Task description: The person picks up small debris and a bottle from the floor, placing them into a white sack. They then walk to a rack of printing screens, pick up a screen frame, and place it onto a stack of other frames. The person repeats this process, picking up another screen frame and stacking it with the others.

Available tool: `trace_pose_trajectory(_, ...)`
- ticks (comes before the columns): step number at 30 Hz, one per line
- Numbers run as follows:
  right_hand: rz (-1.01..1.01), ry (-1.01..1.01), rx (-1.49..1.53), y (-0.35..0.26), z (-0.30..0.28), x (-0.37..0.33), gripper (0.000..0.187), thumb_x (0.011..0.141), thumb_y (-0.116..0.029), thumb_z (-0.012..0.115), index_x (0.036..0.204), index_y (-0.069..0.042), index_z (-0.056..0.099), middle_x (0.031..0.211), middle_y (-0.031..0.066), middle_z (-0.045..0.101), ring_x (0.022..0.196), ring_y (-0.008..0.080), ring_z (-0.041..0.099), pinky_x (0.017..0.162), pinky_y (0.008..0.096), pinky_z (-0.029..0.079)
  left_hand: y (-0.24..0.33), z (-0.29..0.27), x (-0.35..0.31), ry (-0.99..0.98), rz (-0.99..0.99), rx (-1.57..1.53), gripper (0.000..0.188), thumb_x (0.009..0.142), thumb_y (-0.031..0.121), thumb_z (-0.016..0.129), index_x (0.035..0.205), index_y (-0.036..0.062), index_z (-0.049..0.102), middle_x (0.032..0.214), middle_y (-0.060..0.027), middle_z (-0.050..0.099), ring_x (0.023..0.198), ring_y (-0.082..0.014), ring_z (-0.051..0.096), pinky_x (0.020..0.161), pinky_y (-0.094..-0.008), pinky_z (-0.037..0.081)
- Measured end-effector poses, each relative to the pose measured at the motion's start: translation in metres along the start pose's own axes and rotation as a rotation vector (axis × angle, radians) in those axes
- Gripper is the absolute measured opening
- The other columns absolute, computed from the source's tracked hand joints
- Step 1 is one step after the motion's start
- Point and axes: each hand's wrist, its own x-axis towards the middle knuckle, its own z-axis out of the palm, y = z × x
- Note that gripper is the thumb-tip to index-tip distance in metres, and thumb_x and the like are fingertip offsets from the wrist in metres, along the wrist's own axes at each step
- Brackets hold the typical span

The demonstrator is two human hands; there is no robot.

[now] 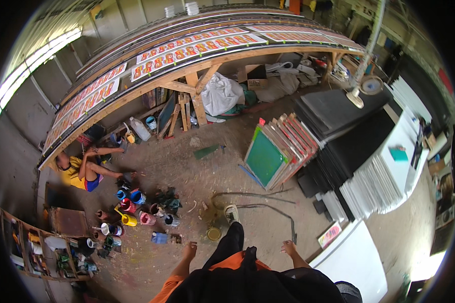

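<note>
My left hand (189,250) hangs low in front of my body, its fingers loosely bent and holding nothing that I can see. On the other side, my right hand (289,248) is raised a little, fingers apart, with nothing in it. Neither hand touches anything. Between them one shoe (231,214) is set forward on the stained floor. A round tin (213,233) stands on the floor near my left hand. Bent dark rods (273,208) lie ahead of my right hand, and a white sheet (356,262) lies beside it.
Several open paint cans (128,205) stand at left. Beyond them a person (83,169) in yellow sits under the long wooden table (151,83), which bears printed sheets (197,50). Framed screens (268,157) lean at centre right, beside dark stacked boards (333,111) and white sheet stacks (373,189).
</note>
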Motion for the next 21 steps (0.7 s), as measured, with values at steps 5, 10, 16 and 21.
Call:
trace_pose_trajectory(5,-0.072,-0.049,-0.121,-0.112,0.000,0.101,0.030,0.081,-0.024,0.046,0.094,0.003,0.052,0.075,0.0129,0.059,0.063,0.0201,0.061,0.054,0.0302,0.050,0.048,-0.008,0.089,0.005,-0.009,-0.042,0.024,0.075,0.021,0.051,0.095,0.0098,0.057,0.085,-0.0139,0.061,0.081,-0.0316,0.057,0.071,-0.0379,0.045)
trace_pose_trajectory(10,-0.066,-0.075,-0.395,-0.213,-0.011,0.198,0.030,0.082,-0.024,0.045,0.096,0.002,0.051,0.072,0.0133,0.059,0.057,0.0209,0.059,0.049,0.0310,0.049,0.120,-0.037,0.196,-0.026,-0.021,-0.109,0.026,0.074,0.022,0.053,0.096,0.0083,0.056,0.087,-0.0155,0.060,0.083,-0.0314,0.057,0.072,-0.0384,0.045)
trace_pose_trajectory(16,-0.075,-0.199,-0.308,-0.314,0.034,0.261,0.030,0.083,-0.024,0.045,0.099,0.000,0.048,0.076,0.0148,0.058,0.058,0.0249,0.058,0.047,0.0343,0.047,0.180,-0.073,0.296,0.081,0.085,-0.197,0.026,0.075,0.023,0.053,0.097,0.0093,0.056,0.089,-0.0145,0.060,0.083,-0.0306,0.057,0.072,-0.0370,0.045)
trace_pose_trajectory(21,-0.646,-0.425,-1.031,-0.323,0.040,0.345,0.028,0.069,-0.026,0.054,0.088,-0.006,0.059,0.085,0.0185,0.057,0.080,0.0349,0.055,0.071,0.0422,0.045,0.222,-0.081,0.377,-0.100,0.030,-0.194,0.028,0.076,0.026,0.054,0.099,0.0106,0.056,0.090,-0.0138,0.060,0.087,-0.0278,0.057,0.074,-0.0354,0.045)
